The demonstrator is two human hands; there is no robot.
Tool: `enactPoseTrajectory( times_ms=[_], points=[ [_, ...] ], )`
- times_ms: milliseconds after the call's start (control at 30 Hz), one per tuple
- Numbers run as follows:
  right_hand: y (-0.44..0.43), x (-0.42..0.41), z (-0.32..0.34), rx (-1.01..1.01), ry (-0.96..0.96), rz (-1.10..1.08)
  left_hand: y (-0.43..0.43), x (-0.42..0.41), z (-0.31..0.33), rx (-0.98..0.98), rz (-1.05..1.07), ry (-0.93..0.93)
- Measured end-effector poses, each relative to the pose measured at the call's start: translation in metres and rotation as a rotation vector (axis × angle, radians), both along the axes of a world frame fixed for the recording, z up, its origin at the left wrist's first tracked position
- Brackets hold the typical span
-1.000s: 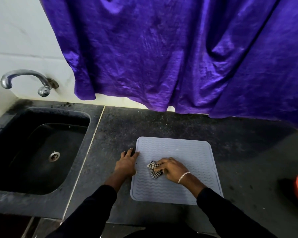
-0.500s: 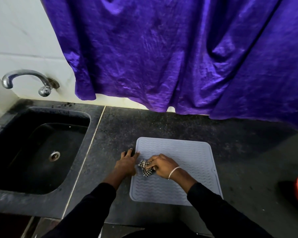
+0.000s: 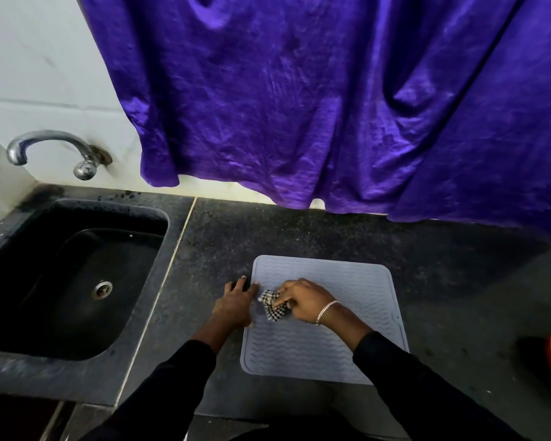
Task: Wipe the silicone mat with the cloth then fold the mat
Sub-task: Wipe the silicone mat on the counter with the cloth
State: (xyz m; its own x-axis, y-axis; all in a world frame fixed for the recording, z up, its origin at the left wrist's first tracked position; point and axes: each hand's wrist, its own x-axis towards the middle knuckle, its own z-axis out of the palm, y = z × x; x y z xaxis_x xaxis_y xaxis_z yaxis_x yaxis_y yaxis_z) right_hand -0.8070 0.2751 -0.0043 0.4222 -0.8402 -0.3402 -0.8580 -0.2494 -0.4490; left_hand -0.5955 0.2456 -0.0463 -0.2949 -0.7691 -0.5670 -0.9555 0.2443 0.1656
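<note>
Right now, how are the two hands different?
The right hand is bunched around the checked cloth, pressing it onto the silicone mat; the left hand holds nothing and lies flat.
The right hand sits well on the mat; the left hand rests at its left edge, mostly on the counter.
Both have black sleeves.
</note>
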Motion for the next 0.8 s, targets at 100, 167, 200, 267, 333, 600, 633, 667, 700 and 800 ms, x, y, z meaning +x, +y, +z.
enactPoseTrajectory(
  times_ms=[100,167,200,267,333,600,633,667,700,800],
  points=[
    [-0.004,0.023,0.002,-0.02,0.036,0.049,0.0,0.0,-0.001,-0.027,-0.01,0.0],
    [-0.003,0.033,0.0,-0.018,0.064,0.075,-0.001,0.0,-0.002,-0.023,-0.012,-0.003],
    [-0.002,0.036,-0.002,-0.02,0.078,0.082,-0.001,0.001,-0.003,-0.018,-0.019,-0.009],
    [0.004,0.037,-0.009,-0.023,0.098,0.086,-0.002,0.002,-0.004,-0.007,-0.033,-0.02],
    [0.01,0.033,-0.018,-0.028,0.103,0.075,-0.003,0.003,-0.005,-0.005,-0.047,-0.028],
    [0.004,0.006,-0.009,-0.018,0.175,0.066,-0.004,0.004,-0.009,0.005,-0.07,-0.05],
    [0.002,0.004,-0.007,-0.021,0.178,0.058,-0.004,0.004,-0.01,0.007,-0.068,-0.048],
    [0.001,0.003,-0.004,-0.019,0.175,0.05,-0.003,0.004,-0.01,0.006,-0.068,-0.047],
    [0.0,0.003,-0.002,-0.021,0.156,0.045,-0.003,0.004,-0.011,0.002,-0.071,-0.049],
    [0.0,0.011,0.006,-0.037,0.092,0.069,-0.004,0.004,-0.015,-0.013,-0.093,-0.055]
  ],
)
